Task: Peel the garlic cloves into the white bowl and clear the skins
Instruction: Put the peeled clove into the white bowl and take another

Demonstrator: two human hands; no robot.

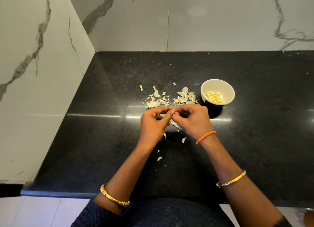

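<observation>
My left hand (155, 123) and my right hand (192, 119) meet fingertip to fingertip above the black counter, pinching a small garlic clove (173, 110) between them; most of the clove is hidden by the fingers. A white bowl (226, 89) stands to the right of my right hand, with several peeled cloves (214, 97) inside. A heap of papery garlic skins (169, 97) lies just beyond my hands. Loose skin scraps (184, 139) lie under and behind my wrists.
The black granite counter (102, 142) ends at marble walls on the left and at the back. Its front edge (59, 192) runs near my body. Stray skin bits (159, 159) lie toward that edge.
</observation>
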